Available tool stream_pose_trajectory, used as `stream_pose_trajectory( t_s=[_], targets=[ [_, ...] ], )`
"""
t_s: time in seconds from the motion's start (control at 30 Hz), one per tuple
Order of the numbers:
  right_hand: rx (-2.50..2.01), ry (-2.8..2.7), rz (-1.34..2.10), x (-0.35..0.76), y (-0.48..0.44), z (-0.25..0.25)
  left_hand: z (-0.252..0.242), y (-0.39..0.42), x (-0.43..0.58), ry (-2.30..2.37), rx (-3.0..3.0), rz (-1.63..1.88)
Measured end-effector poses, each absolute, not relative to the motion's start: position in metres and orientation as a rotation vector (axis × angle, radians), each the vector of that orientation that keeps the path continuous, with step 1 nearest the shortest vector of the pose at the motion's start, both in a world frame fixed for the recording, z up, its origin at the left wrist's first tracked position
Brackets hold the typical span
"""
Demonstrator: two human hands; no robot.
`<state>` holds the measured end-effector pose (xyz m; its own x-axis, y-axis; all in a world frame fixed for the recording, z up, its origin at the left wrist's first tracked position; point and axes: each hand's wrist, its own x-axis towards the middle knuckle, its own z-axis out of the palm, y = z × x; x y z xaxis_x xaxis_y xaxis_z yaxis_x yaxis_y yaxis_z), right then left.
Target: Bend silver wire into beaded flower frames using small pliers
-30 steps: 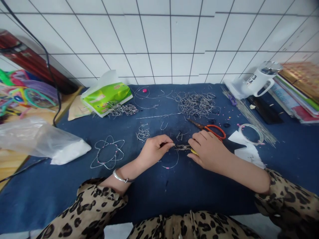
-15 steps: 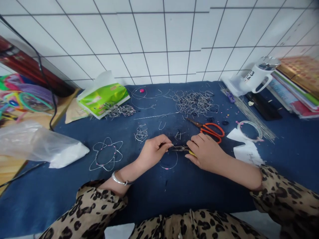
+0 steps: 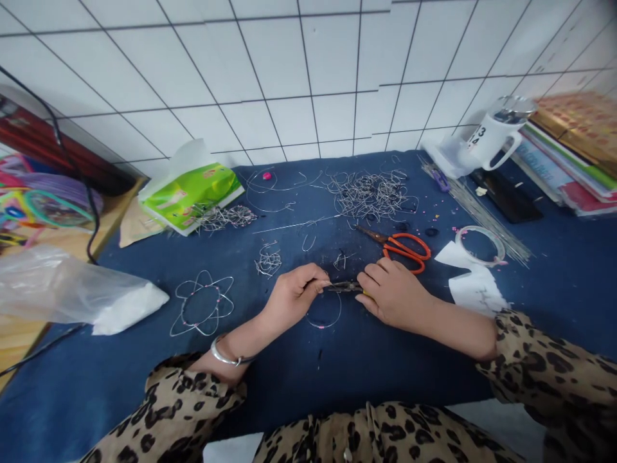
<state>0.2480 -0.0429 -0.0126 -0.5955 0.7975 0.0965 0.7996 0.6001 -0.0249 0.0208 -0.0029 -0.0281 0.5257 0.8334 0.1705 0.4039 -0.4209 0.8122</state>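
Note:
Between thumb and fingers, my left hand (image 3: 299, 292) pinches the upper end of a thin wire ring (image 3: 339, 315). Small pink beads sit at the bottom of this ring, which hangs below my fingers. My right hand (image 3: 393, 289) is closed around a pair of pliers (image 3: 344, 287); a bit of yellow handle shows at the fingers. The pliers' jaws point left and meet the wire at my left fingertips. Whether they grip it is too small to tell. Left of my hands lies a flower-shaped wire piece (image 3: 202, 303) with pink beads.
Orange-handled scissors (image 3: 407, 249) lie just beyond my right hand. Farther back is a tangled heap of wire pieces (image 3: 369, 195). A green tissue pack (image 3: 193, 196) and a plastic bag (image 3: 72, 289) are at left. A white mug (image 3: 491, 138), straight wires (image 3: 477, 209) and a tape roll (image 3: 481, 245) are at right.
The pliers' jaws have come slightly closer together at the wire by my left fingertips. The whole view has shifted a little; both hands keep their holds.

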Motion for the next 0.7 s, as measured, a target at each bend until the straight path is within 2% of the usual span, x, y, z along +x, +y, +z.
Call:
stream_pose_trajectory(
  t_s=[0.47, 0.7],
  targets=[
    [-1.295, -2.687, 0.078, 0.2503, -0.0384, -0.0153, -0.0307, -0.0048, 0.0192, 0.918, 2.029, 0.756],
    [-1.379, -2.63, 0.122, 0.2486, -0.04, -0.0122, -0.0292, -0.0055, 0.0203, 1.07, 2.002, 0.753]
  ],
)
